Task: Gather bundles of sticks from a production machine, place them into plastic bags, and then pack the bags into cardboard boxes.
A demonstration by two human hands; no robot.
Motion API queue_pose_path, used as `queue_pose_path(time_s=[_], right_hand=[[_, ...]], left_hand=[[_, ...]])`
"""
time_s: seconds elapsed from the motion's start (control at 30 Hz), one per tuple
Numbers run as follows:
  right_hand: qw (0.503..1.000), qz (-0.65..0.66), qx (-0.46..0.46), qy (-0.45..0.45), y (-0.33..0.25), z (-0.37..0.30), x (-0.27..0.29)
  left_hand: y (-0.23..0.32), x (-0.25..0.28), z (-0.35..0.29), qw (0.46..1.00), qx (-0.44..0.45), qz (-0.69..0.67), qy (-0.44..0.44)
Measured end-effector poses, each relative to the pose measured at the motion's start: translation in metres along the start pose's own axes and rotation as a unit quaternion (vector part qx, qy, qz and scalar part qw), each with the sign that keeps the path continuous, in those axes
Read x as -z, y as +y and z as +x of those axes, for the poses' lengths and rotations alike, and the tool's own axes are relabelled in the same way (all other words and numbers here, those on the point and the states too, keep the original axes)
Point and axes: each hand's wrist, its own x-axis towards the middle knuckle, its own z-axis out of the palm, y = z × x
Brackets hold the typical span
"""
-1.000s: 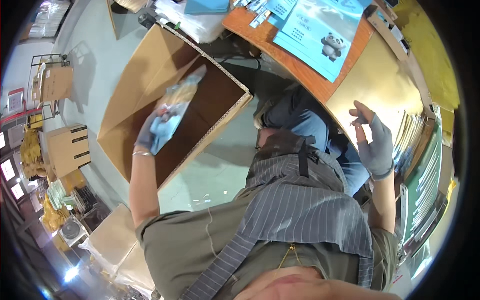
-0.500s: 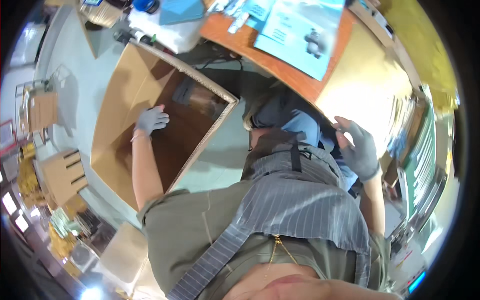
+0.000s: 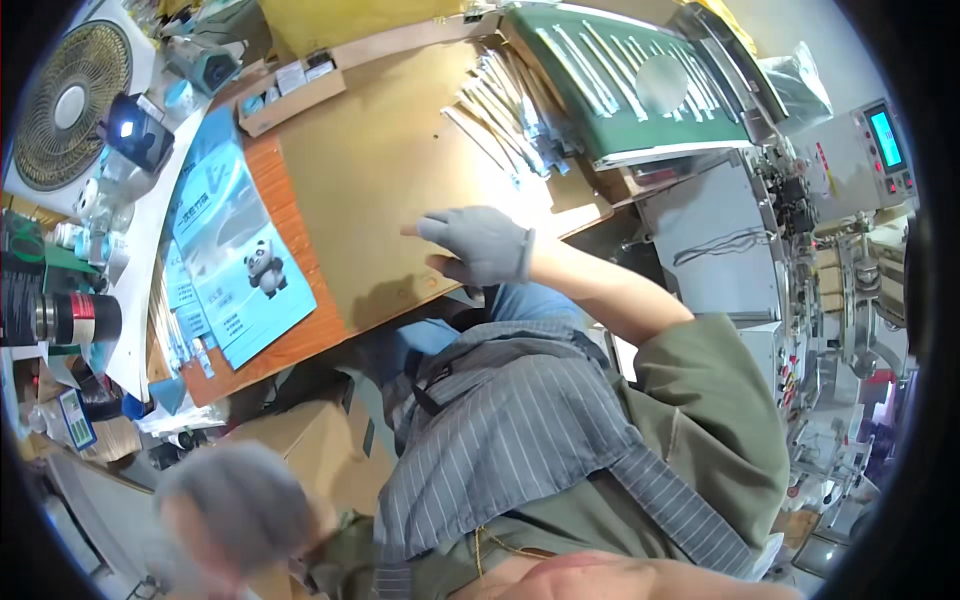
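Observation:
My right hand [image 3: 475,245], in a grey glove with bare fingertips, hovers over the near edge of a tan board [image 3: 370,190] on the worktable. Its thumb and fingers are apart and nothing is between them. My left hand [image 3: 235,510], gloved too, is at the lower left beside a cardboard box [image 3: 320,445]; motion smears its fingers. Blue printed bags [image 3: 235,250] with a panda picture lie on the left part of the table. Beyond my right hand, a loose pile of thin wrapped sticks [image 3: 495,115] rests on the board.
A green conveyor belt [image 3: 610,125] carrying more wrapped sticks stands at the back right. Machinery with a small lit screen [image 3: 885,138] fills the right side. A fan [image 3: 70,105], a black flask [image 3: 80,318] and a small open carton [image 3: 290,95] are on the left.
My view has swung right from the big carton to the worktable. My left hand has come out of the carton. My right hand is now over the board, still open.

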Motion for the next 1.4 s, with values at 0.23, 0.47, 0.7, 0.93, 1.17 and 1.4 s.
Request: queue_pose_path(time_s=[0.23, 0.47, 0.7, 0.93, 1.17, 1.4], right_hand=[[0.994, 0.027, -0.104, 0.004, 0.063, -0.057, 0.021], [0.935, -0.002, -0.214, 0.282, 0.169, 0.017, 0.061], [0.800, 0.177, -0.494, 0.291, 0.310, 0.041, 0.020], [0.784, 0.421, -0.334, 0.309, 0.253, 0.057, 0.000], [0.872, 0.099, -0.306, 0.368, 0.158, -0.060, -0.054], [0.930, -0.111, -0.242, 0.255, 0.155, -0.117, -0.102]], left_hand=[[-0.034, -0.013, 0.118, 0.960, 0.006, -0.107, -0.258], [-0.109, -0.022, 0.095, 0.943, 0.142, 0.153, -0.258], [-0.192, 0.095, 0.072, 0.711, 0.383, 0.558, 0.192], [-0.304, 0.232, 0.052, 0.506, 0.232, 0.797, 0.233], [-0.307, 0.258, 0.043, 0.457, 0.262, 0.807, 0.268], [-0.311, 0.264, 0.042, 0.433, 0.226, 0.839, 0.240]])
